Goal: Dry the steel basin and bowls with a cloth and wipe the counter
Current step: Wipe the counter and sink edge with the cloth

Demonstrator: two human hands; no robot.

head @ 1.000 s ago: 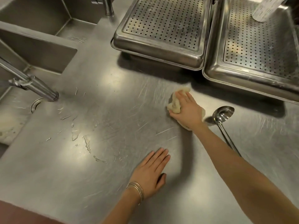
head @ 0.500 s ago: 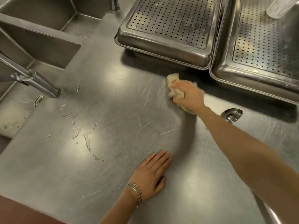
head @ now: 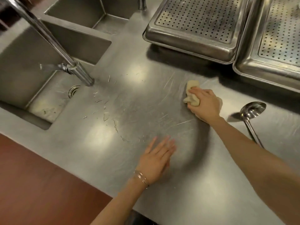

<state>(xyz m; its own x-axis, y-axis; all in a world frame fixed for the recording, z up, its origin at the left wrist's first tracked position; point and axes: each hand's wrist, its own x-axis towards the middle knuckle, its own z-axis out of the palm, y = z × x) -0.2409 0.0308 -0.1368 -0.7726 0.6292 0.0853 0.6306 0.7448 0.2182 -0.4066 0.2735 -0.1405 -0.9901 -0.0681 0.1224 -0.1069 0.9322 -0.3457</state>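
One cloth [head: 191, 93], gripped by right hand [head: 205, 104], presses counter [head: 146, 101] near tray [head: 191, 46] edge.

The counter [head: 146, 98] lies bare from the fingertips of the right hand [head: 205, 105] across to the tap [head: 81, 73]: flat scratched steel, with only water streaks [head: 105, 114] near the tap's foot. Beyond those fingertips, the rim of a perforated tray [head: 194, 30] closes the far side, and a second perforated tray [head: 267, 54] stands just beside it. On the wrist side of the fingers, a ladle [head: 252, 109] lies on the counter and bars a sweep that way. The left hand [head: 156, 159] is spread low, and ahead of its fingers the surface is open up to the cloth [head: 192, 95]. Outward of its little finger, the counter ends at the sink [head: 24, 62].
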